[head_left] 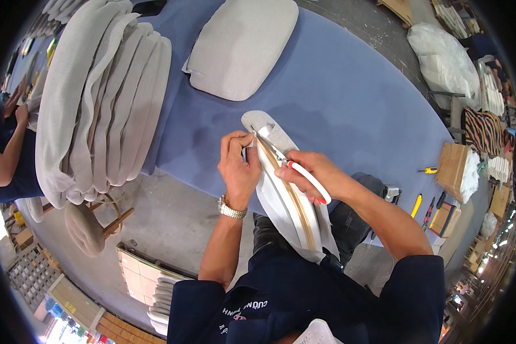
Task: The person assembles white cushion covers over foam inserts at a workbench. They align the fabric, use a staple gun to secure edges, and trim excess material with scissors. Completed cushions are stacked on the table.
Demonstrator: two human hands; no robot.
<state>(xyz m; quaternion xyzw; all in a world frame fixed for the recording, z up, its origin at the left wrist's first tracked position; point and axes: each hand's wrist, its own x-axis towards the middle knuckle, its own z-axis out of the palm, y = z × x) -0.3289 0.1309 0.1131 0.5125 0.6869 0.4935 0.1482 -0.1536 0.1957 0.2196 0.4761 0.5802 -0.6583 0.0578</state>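
Note:
Tipped on its edge between my body and the blue table, a grey fabric-covered cushion panel [264, 122] shows a tan board edge with loose white-grey cloth on both sides. My left hand [239, 169] pinches the cloth near the panel's far end, its fingers closed. In my right hand [315, 172] is a pair of pliers [311, 179] with red and white handles. Their metal jaws point at the board edge, close to my left fingers. Whether the jaws grip anything is too small to tell.
A tall stack of grey cushions [100, 109] stands left, another panel [243, 49] lies flat at the far side of the blue table [355, 86]. Rightward lie a screwdriver [429, 170], a yellow cutter [417, 205] and a staple gun [391, 194]. A person's arm [8, 152] shows far left.

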